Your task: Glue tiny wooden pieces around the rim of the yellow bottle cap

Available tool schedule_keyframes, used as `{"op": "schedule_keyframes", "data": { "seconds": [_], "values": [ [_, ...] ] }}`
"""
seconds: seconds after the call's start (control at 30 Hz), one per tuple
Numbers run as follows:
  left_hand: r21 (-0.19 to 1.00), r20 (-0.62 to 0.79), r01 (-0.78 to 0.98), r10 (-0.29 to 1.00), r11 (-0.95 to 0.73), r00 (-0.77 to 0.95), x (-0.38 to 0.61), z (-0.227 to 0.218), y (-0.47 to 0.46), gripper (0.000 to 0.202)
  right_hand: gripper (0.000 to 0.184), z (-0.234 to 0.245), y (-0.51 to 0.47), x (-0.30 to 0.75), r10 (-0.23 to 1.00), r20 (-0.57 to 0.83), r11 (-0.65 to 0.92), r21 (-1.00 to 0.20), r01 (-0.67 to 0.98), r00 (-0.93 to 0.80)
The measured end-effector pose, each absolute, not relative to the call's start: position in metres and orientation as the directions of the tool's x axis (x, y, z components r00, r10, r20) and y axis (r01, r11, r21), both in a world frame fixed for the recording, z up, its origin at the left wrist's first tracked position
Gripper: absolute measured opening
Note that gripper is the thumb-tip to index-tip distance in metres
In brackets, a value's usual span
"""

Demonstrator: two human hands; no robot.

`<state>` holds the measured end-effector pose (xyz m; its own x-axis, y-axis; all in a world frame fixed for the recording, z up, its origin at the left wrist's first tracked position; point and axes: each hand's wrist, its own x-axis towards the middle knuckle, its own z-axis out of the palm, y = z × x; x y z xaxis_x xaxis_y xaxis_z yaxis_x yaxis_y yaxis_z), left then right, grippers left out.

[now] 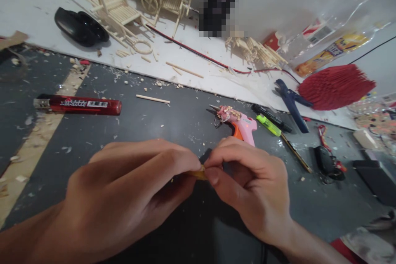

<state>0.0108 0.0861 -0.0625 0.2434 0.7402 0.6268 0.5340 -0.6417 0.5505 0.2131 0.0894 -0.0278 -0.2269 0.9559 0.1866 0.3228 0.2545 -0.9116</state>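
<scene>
Over the near edge of the grey table, my left hand (pixel 136 185) and my right hand (pixel 250 185) meet with fingertips pinched. Between them shows a small yellow piece (pixel 199 173), mostly covered by the fingers, so its kind cannot be told. Each hand is closed on it. A small dark grey bit (pixel 205 155) shows just behind the fingertips; whether it is held is unclear. Right behind my right hand lies a pink glue gun (pixel 239 121) with an orange trigger, its nozzle to the left. Farther off, a short wooden stick (pixel 152 99) rests on the table.
A red tube (pixel 86 104) lies at left. Miniature stick furniture (pixel 119 10) and a black glossy object (pixel 81 27) stand on a white board (pixel 185 55). To the right are blue-handled cutters (pixel 291 105), a red stick bundle (pixel 337 86), a yellow-green highlighter (pixel 268 125) and plastic bottles (pixel 340 49).
</scene>
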Motion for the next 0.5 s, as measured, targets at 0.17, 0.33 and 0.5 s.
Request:
{"op": "schedule_keyframes", "data": {
  "seconds": [0.17, 0.33, 0.5],
  "values": [
    [0.548, 0.618, 0.537, 0.743, -0.641, 0.256, 0.0085, -0.0668, 0.0832, 0.023, 0.016, -0.0275, 0.0901, 0.214, 0.949, 0.203, 0.28, -0.895, 0.347, -0.242],
    [0.52, 0.609, 0.557, 0.738, -0.648, 0.291, 0.0074, -0.0632, 0.0823, 0.022, 0.017, -0.0267, 0.0902, 0.2137, 0.945, 0.208, 0.292, -0.885, 0.363, -0.254],
    [0.495, 0.626, 0.575, 0.726, -0.652, 0.284, 0.0086, -0.0635, 0.0852, 0.024, 0.019, -0.0276, 0.0882, 0.2125, 0.944, 0.197, 0.288, -0.882, 0.373, -0.263]
  ]
}}
